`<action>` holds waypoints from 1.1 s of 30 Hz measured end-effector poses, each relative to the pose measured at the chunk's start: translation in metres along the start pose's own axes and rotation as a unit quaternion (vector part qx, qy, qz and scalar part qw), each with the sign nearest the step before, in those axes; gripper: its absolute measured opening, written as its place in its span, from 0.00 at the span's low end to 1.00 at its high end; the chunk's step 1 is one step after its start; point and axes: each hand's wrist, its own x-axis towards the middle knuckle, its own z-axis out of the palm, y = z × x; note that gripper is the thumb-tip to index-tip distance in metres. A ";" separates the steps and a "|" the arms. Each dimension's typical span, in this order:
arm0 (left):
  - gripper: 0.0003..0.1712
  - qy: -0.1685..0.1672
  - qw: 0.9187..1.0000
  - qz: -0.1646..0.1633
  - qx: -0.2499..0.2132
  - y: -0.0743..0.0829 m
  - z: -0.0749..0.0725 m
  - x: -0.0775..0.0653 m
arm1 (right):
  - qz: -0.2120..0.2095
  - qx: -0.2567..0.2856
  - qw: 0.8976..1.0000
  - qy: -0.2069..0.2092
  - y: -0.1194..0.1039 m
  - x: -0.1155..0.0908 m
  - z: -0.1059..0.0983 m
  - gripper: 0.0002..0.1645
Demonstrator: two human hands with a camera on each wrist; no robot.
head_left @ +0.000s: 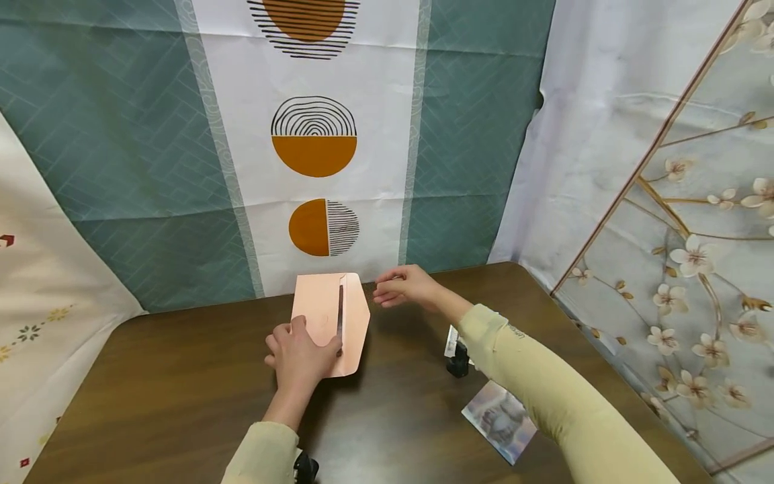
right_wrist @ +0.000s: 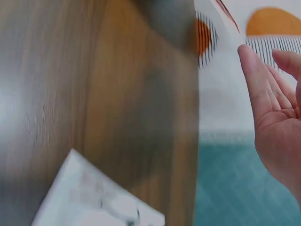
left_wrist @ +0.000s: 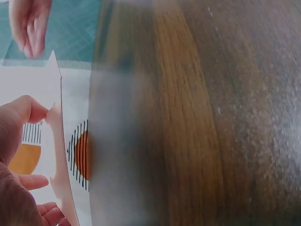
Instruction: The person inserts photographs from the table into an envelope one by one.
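A peach-pink envelope [head_left: 317, 302] is raised above the table, its pointed flap [head_left: 357, 323] folded out to the right and a dark slit showing along the opening. My left hand [head_left: 299, 353] holds it, thumb by the slit and fingers at the left edge. In the left wrist view the envelope [left_wrist: 59, 136] appears nearly edge-on, with the thumb and fingertips against it. Just right of the flap, my right hand [head_left: 408, 287] is in the air with nothing in it. The right wrist view shows that hand [right_wrist: 277, 103] with extended fingers, apart from the envelope.
On the brown wooden table [head_left: 181, 390], a square picture card [head_left: 500, 422] lies below the right forearm. Patterned cloth [head_left: 387, 134] hangs behind the table's far edge, and a floral panel [head_left: 677, 302] stands along the right side.
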 end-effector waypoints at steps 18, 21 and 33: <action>0.45 -0.004 1.000 0.024 0.007 0.007 0.015 0.003 | -0.028 -0.421 0.899 0.118 0.012 -0.097 -0.166 0.27; 0.46 -0.008 1.000 0.025 0.008 0.007 0.017 0.003 | -0.018 -0.425 0.896 0.131 0.019 -0.107 -0.180 0.30; 0.45 -0.009 1.000 0.015 0.023 -0.009 0.002 0.000 | 0.037 -0.415 0.899 0.137 0.072 -0.112 -0.185 0.42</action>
